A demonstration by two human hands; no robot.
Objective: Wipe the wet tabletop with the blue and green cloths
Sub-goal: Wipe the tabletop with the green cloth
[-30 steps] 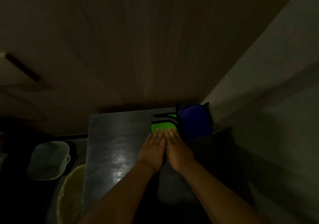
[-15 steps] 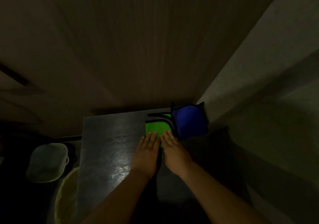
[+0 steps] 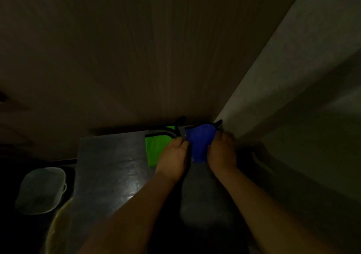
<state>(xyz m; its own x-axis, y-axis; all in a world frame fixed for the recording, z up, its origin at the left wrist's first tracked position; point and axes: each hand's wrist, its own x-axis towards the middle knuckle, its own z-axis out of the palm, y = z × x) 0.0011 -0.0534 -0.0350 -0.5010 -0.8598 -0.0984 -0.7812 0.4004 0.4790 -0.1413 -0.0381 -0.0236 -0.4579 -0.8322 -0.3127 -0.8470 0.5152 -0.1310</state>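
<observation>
Left hand (image 3: 172, 156) and right hand (image 3: 221, 152) each grip the blue cloth (image 3: 199, 142), bunched and raised between them. 0.5 s ago: both palms flat at green cloth (image 3: 156, 148), blue cloth lying flat. Green cloth lies on tabletop (image 3: 109, 165), just left of left hand

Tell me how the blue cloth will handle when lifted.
Probably floppy: the blue fabric cloth bunches and sags between the left hand and right hand gripping it. Likely light: pinched edges alone seem to carry it.
</observation>
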